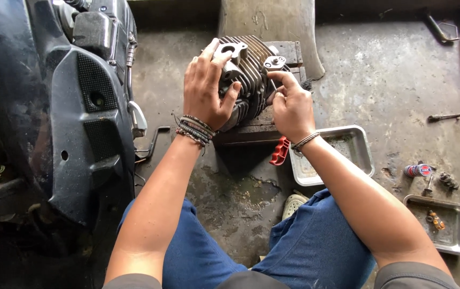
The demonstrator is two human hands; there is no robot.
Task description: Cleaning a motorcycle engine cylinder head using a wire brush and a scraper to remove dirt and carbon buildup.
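2 hands on finned cylinder head, small tool at its right edge

Left hand (pixel 204 88) lay over the finned cylinder head (pixel 248 72), fingers spread and curled across the fins, bracing it. Head sat on a dark wooden block (pixel 251 132) on the concrete floor (pixel 390 80), just in front of the knees. Right hand (pixel 292 104) had fingers pressed together, pinching a thin metal tool (pixel 273 83) at the head's right side, near a small bracket (pixel 274 62).

Step, as judged: working a fitting or fastener on the head's right edge while the left steadied it. Next move would need firm bracing and the tool kept square to the part.

Hard to tell: tool tip and what it engaged were hidden behind the right fingers; tool type unclear. Head's lower half was covered by both hands. Red-handled item (pixel 280 151) was partly under the right wrist. 2 metal trays (pixel 355 144) sat to the right, the far one holding small parts too small to identify. Scooter body (pixel 75 107) was cut off at left.
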